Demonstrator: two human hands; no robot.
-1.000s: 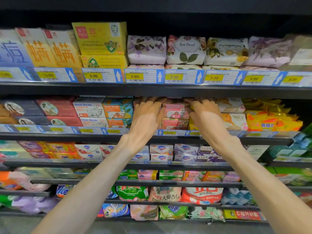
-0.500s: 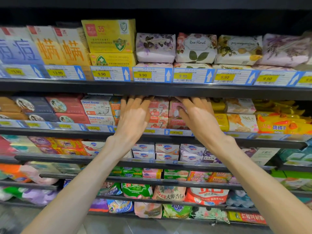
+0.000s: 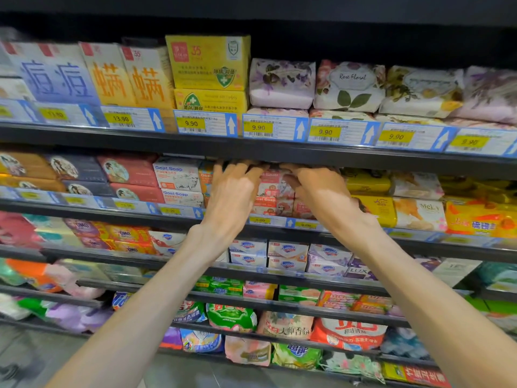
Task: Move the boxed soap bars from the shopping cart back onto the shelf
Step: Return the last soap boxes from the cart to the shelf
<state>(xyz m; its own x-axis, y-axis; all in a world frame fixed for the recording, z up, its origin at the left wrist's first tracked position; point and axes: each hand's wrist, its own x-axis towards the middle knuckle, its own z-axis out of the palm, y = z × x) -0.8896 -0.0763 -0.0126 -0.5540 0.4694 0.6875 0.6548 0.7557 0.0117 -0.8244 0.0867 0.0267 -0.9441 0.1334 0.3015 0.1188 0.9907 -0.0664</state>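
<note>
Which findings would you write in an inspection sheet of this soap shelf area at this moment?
Surface: second shelf, dark, with price tags along its front edge.
Job's things: pink Goat Soap boxes, stacked two high between the hands; the shopping cart is not in view.
Clutter: white Goat Soap boxes to the left, yellow soap boxes to the right, floral wrapped bars on the shelf above.
Grippers: left hand and right hand both reach into the shelf at the pink boxes; fingertips hidden under the upper shelf edge, grip unclear.
Cables: nothing seen.
Surroundings: lower shelves with more soaps and bagged detergent; grey floor below.
</note>
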